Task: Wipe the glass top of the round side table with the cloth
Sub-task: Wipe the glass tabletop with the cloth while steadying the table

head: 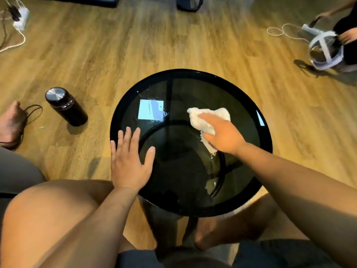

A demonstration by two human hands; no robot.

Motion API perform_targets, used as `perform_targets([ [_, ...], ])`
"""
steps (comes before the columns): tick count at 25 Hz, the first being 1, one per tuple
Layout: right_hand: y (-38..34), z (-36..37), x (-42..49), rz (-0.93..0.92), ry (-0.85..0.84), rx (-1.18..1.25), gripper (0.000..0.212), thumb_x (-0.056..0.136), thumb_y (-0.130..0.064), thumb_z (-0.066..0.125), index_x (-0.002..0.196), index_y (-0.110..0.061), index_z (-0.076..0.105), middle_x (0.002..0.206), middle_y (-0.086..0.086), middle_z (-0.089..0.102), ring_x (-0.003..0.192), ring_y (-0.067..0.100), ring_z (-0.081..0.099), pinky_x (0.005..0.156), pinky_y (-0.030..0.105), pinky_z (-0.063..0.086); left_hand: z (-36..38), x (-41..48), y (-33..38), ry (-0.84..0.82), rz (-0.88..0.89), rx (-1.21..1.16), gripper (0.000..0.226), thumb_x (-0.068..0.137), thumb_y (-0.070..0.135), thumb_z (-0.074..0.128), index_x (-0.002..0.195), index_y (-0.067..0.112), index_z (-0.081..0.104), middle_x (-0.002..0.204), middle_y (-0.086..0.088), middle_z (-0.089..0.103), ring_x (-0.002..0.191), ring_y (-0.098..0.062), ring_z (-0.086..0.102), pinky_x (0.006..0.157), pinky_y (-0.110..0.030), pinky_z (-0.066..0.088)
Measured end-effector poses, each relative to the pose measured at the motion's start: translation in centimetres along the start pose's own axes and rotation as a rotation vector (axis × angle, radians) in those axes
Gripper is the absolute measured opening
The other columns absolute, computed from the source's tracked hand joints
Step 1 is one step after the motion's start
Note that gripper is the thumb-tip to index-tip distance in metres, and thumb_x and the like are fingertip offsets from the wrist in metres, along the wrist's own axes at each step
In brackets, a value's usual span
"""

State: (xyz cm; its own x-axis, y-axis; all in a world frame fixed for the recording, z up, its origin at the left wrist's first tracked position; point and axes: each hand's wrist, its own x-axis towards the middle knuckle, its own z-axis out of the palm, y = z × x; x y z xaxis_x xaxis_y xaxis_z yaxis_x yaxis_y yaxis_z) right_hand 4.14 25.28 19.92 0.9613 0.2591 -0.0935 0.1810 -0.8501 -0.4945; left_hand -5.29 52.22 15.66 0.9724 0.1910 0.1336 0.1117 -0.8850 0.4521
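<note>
Wood-look plank floor (135, 45) all around, and in the middle sits the round side table (193, 72) with its glossy black rim and dark smoked glass top (183, 161). You can see the black ring base right through the glass, plus a bright rectangular reflection on the far left part. The crumpled, fluffy white cloth (204, 118) lies on the glass, right of centre toward the far side, with a frayed bit poking out under the palm. The right hand (224, 136) is laid on top of it, fingers fairly straight, pressing it down rather than pinching it. The left hand (129, 163) rests flat on the near left edge of the table, fingers spread. A black cylindrical bottle with a steel lid (65, 106) stands on the floor to the left.
</note>
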Motion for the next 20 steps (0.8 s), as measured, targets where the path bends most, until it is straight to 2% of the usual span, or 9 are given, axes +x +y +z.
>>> perform_targets([
  [3, 5.7, -4.1, -1.1, 0.337, 0.122, -0.042, 0.053, 0.093, -0.026, 0.053, 0.143, -0.037, 0.041, 0.136, 0.006, 0.054, 0.092, 0.023, 0.061, 0.064, 0.014, 0.042, -0.1, 0.0, -0.1, -0.012, 0.000, 0.005, 0.071, 0.094, 0.060, 0.025, 0.153, 0.022, 0.028, 0.162, -0.007, 0.025, 0.153, -0.024, 0.011, 0.124, -0.044, 0.004],
  [5, 6.7, -4.9, -2.2, 0.488, 0.166, -0.009, 0.052, 0.093, -0.031, 0.050, 0.143, -0.039, 0.038, 0.122, 0.009, 0.060, 0.067, 0.023, 0.060, 0.047, 0.018, 0.040, -0.1, 0.0, -0.1, -0.015, -0.001, -0.009, 0.073, 0.093, 0.061, 0.023, 0.153, 0.021, 0.029, 0.162, -0.007, 0.026, 0.153, -0.024, 0.011, 0.125, -0.044, 0.004],
  [9, 5.2, -3.8, -6.2, 0.529, 0.208, 0.020, 0.047, 0.094, -0.026, 0.051, 0.138, -0.037, 0.039, 0.112, 0.004, 0.059, 0.052, 0.021, 0.061, 0.043, 0.030, 0.052, -0.1, 0.1, -0.1, 0.005, -0.003, -0.031, 0.074, 0.092, 0.062, 0.022, 0.153, 0.021, 0.030, 0.161, -0.008, 0.028, 0.152, -0.025, 0.013, 0.124, -0.045, 0.006],
  [10, 4.8, -3.2, -7.6, 0.520, 0.179, -0.012, 0.050, 0.093, -0.026, 0.051, 0.140, -0.037, 0.038, 0.119, 0.000, 0.055, 0.057, 0.024, 0.065, 0.049, 0.033, 0.055, 0.0, 0.1, -0.1, 0.010, -0.007, -0.041, 0.074, 0.092, 0.062, 0.023, 0.153, 0.020, 0.030, 0.161, -0.009, 0.028, 0.152, -0.026, 0.014, 0.124, -0.045, 0.006],
  [12, 4.1, -1.5, -10.3, 0.452, 0.141, -0.084, 0.056, 0.092, -0.023, 0.053, 0.144, -0.037, 0.037, 0.139, -0.003, 0.048, 0.101, 0.029, 0.067, 0.084, 0.038, 0.056, 0.0, 0.1, -0.2, 0.022, -0.007, -0.063, 0.073, 0.093, 0.061, 0.025, 0.152, 0.019, 0.031, 0.161, -0.010, 0.029, 0.152, -0.026, 0.014, 0.124, -0.045, 0.007],
  [14, 2.2, 0.4, -12.9, 0.377, 0.112, -0.047, 0.056, 0.091, -0.020, 0.054, 0.144, -0.037, 0.040, 0.153, -0.006, 0.039, 0.139, 0.019, 0.037, 0.115, 0.030, 0.027, 0.1, 0.1, -0.2, 0.030, 0.002, -0.076, 0.072, 0.093, 0.060, 0.026, 0.152, 0.019, 0.030, 0.161, -0.010, 0.029, 0.152, -0.026, 0.014, 0.124, -0.046, 0.007],
  [16, -1.6, 2.6, -15.1, 0.261, 0.057, 0.061, 0.052, 0.092, -0.030, 0.050, 0.142, -0.042, 0.040, 0.154, -0.014, 0.032, 0.145, 0.010, 0.023, 0.115, 0.016, 0.008, 0.2, 0.0, -0.2, 0.041, 0.007, -0.085, 0.071, 0.094, 0.060, 0.027, 0.153, 0.019, 0.030, 0.161, -0.009, 0.028, 0.152, -0.026, 0.014, 0.124, -0.047, 0.007],
  [18, -5.5, 4.8, -16.2, 0.098, -0.031, 0.164, 0.052, 0.089, -0.040, 0.045, 0.141, -0.042, 0.041, 0.151, -0.019, 0.029, 0.146, 0.006, 0.020, 0.115, 0.013, 0.008, 0.3, 0.1, -0.4, 0.056, 0.008, -0.115, 0.070, 0.095, 0.058, 0.027, 0.153, 0.020, 0.030, 0.162, -0.008, 0.027, 0.153, -0.025, 0.013, 0.124, -0.046, 0.007],
  [20, -8.9, 7.5, -16.0, -0.121, -0.136, 0.195, 0.059, 0.089, -0.033, 0.049, 0.147, -0.030, 0.039, 0.153, -0.012, 0.032, 0.147, 0.006, 0.016, 0.118, 0.019, 0.010, 0.2, 0.0, -0.6, 0.078, 0.005, -0.178, 0.069, 0.095, 0.057, 0.026, 0.152, 0.019, 0.031, 0.161, -0.009, 0.028, 0.152, -0.024, 0.014, 0.124, -0.045, 0.007],
])
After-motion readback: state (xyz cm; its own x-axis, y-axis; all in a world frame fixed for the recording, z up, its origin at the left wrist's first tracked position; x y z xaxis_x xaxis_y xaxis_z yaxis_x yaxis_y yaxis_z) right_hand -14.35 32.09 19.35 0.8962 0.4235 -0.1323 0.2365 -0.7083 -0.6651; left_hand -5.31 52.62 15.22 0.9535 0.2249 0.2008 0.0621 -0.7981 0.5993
